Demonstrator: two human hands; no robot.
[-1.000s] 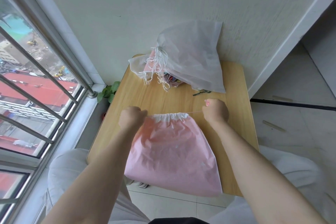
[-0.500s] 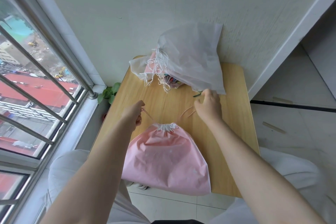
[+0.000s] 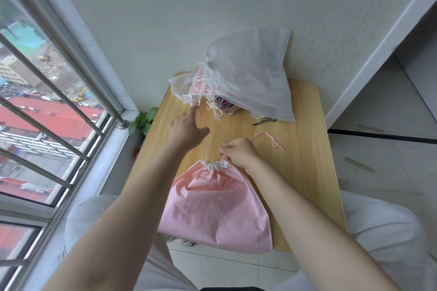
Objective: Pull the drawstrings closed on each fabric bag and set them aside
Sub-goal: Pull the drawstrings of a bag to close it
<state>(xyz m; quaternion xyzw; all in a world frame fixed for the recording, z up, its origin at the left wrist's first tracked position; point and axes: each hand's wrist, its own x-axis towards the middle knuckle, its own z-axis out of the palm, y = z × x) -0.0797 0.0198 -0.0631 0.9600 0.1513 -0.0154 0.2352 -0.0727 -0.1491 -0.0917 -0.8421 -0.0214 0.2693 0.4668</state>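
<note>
Just below your right hand (image 3: 238, 151), the pink bag (image 3: 216, 208) is lying flat on the wooden table (image 3: 305, 163), its mouth gathered into a tight white ruffle (image 3: 216, 166) and its bottom edge hanging over the table's near edge toward your lap. Your right hand is curling closed around the pink drawstring (image 3: 259, 135) right beside that ruffle, pinching the cord between thumb and fingers; past your knuckles the cord is looping up and trailing off to the right, ending in a small knot lying loose on the wood. A second strand of the same cord is running up from the ruffle toward your left hand (image 3: 188, 129), though you cannot tell from here whether it is touching the palm. Your left hand is spreading open, fingers apart and gripping nothing, reaching forward above the table with its fingertips close to the dangling white strings (image 3: 208, 85) of the pile beyond it. That pile of bags (image 3: 248, 73) is resting against the wall at the far side of the table, well apart from your right hand; its top bags are white, with a bit of pink and a patterned fabric showing underneath. To the right of the pile, beyond your right hand, a small dark green scrap of cord (image 3: 264, 121) is lying on the wood.
</note>
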